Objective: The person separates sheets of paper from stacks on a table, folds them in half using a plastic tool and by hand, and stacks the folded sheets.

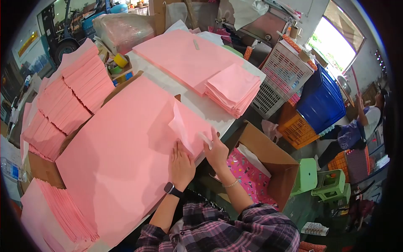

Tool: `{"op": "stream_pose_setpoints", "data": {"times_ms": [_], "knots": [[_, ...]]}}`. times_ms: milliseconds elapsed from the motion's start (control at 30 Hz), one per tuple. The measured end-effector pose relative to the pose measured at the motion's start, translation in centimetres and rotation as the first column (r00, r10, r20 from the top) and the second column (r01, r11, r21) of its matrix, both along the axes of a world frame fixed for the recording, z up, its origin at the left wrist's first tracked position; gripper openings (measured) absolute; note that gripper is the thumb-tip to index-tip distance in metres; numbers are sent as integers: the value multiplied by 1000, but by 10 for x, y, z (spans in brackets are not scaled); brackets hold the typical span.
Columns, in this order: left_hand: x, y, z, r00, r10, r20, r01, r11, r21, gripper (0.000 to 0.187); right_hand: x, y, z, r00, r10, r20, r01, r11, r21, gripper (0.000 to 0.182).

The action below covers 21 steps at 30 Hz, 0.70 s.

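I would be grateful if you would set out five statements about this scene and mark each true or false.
1. The left hand lies flat on a pink sheet. True.
2. A watch is worn on the right wrist. False: the watch is on the left wrist.
3. Green stools stand on the floor. True.
4. The cardboard box beside the table is closed. False: the cardboard box is open, with pink patterned material inside.
5. The right hand holds a pale piece. True.

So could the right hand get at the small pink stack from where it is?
Probably yes: nothing stands between the right hand and the small pink stack, though the hand seems to hold a pale strip.
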State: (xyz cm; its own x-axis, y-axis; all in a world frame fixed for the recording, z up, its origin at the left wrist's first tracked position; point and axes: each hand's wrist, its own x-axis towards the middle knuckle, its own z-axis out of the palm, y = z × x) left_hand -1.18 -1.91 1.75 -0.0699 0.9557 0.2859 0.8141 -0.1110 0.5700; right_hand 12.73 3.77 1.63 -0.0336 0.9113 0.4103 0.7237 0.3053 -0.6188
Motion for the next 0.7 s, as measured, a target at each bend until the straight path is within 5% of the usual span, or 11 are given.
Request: {"op": "stream_pose_setpoints", "data": {"times_ms": [33, 200, 233, 300, 333, 400, 433, 567, 700], "knots": [[0, 1, -1, 1000, 4, 2, -4, 1000, -9, 59, 2, -1, 1, 978, -153, 142, 150, 988, 30, 53], [-1, 0, -1, 998, -5, -60, 4, 1000, -15, 61, -1, 7, -20, 948, -136, 286, 152, 988, -35, 46], [-1, 1, 1, 998, -5, -61, 4, 1000, -13, 61, -3, 11, -22, 997, -70, 14, 70, 997, -29, 47], [-1, 0, 2, 1000, -2, -25, 2, 1000, -3, 63, -8, 16, -22, 857, 90, -507, -79, 996, 43, 52], [-1, -1, 2, 1000, -1, -6, 1, 1000, 0, 64, -6, 16, -22, 858, 90, -507, -80, 996, 40, 52], [0, -4, 2, 997, -17, -72, 16, 1000, -2, 66, 4, 15, -19, 603, -150, -783, -160, 940, -303, 52], [0, -4, 5, 990, -32, -140, 33, 999, 0, 67, 7, 15, -14, 448, -303, -841, -242, 865, -440, 53], [1, -6, 20, 960, -69, -272, 59, 997, -47, 72, 14, 11, 0, 365, -430, -825, -326, 771, -546, 62], [4, -5, 14, 943, -75, -323, 50, 995, -83, 76, 14, 14, -8, 607, -390, -692, -187, 776, -602, 47]]}}
